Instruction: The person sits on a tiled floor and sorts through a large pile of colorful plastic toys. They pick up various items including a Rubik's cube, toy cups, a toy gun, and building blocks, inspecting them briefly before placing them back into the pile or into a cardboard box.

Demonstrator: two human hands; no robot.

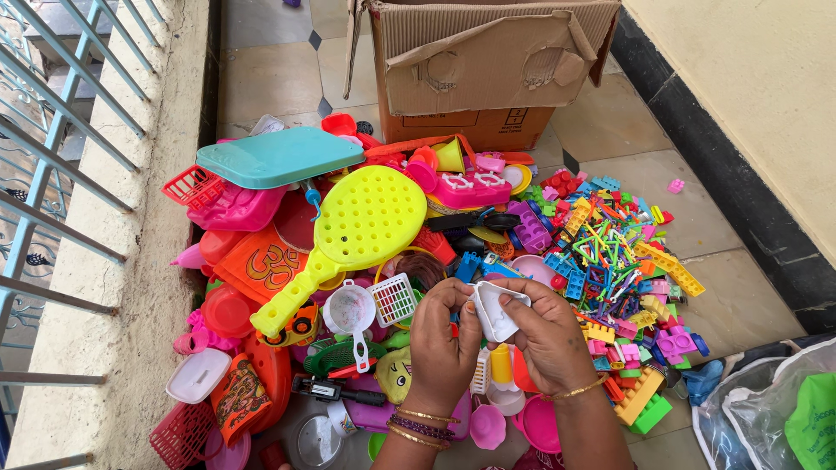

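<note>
From my head camera, looking down: I hold a small white toy container [495, 309] between both hands above the heap of plastic toys [557, 235]. My left hand [442, 344] pinches its left edge, fingers curled close. My right hand [547, 335] closes over its right side and bottom. Its long axis tilts up-left to down-right. Both hands touch it; neither is nearer.

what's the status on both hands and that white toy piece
Left hand and right hand both gripping white toy piece. Held above toy pile. Nothing in the way.
</note>
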